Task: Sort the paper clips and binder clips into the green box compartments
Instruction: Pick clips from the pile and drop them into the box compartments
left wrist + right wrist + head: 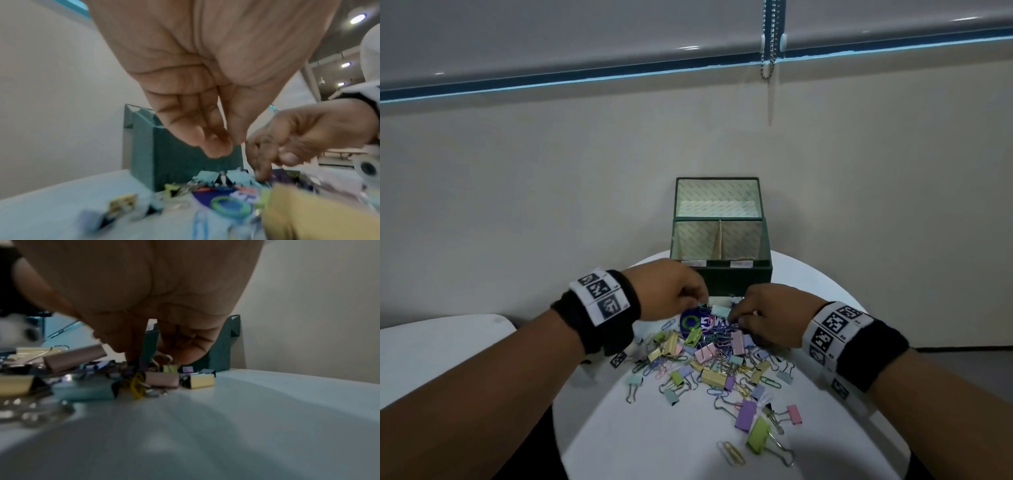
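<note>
The green box (736,278) stands open at the table's far edge, its lid upright and its two front compartments showing pale lining. Pastel binder clips and paper clips (717,365) lie heaped in front of it. My left hand (698,302) hovers just above the heap's far left edge. In the left wrist view its fingertips (221,150) are bunched against the thumb with nothing seen between them. My right hand (738,318) reaches down at the far right. Its index fingertip (261,176) touches the clips, thumb apart. The green box (174,155) stands behind both hands.
A round blue printed disc (691,322) lies under the heap's far side. The white round table (654,442) has bare surface toward me. Another white table (431,346) sits to the left. A wall rises right behind the box, with a blind chain (768,51) above.
</note>
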`<action>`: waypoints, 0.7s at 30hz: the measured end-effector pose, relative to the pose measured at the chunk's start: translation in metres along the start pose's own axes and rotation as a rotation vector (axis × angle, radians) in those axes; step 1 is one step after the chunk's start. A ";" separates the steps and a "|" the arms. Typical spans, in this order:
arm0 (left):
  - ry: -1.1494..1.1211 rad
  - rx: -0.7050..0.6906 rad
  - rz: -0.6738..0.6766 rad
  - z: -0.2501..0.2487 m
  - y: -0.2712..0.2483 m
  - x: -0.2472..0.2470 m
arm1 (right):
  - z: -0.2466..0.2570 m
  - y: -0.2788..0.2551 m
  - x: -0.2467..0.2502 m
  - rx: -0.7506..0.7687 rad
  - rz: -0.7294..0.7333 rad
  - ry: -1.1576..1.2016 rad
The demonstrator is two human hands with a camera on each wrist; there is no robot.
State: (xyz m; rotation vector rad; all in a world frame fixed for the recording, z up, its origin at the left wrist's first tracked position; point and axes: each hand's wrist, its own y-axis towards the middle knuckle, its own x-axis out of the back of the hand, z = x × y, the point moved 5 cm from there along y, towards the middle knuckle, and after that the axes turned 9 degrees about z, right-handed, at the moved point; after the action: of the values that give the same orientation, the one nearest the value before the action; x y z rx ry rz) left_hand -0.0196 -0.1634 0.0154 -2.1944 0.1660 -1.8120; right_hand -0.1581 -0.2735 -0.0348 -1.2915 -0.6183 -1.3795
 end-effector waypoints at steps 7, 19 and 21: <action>0.067 0.197 0.101 0.037 -0.023 -0.035 | 0.005 0.011 0.004 -0.049 -0.098 -0.035; -0.043 0.187 -0.049 0.035 -0.014 -0.039 | 0.025 0.029 0.001 -0.084 -0.045 -0.020; -0.092 0.178 -0.137 0.037 -0.017 -0.034 | 0.025 0.028 0.004 -0.098 -0.061 -0.032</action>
State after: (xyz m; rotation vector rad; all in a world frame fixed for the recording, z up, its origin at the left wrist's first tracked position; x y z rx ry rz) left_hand 0.0082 -0.1328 -0.0175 -2.2033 -0.1628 -1.7155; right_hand -0.1233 -0.2600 -0.0325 -1.3850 -0.6230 -1.4567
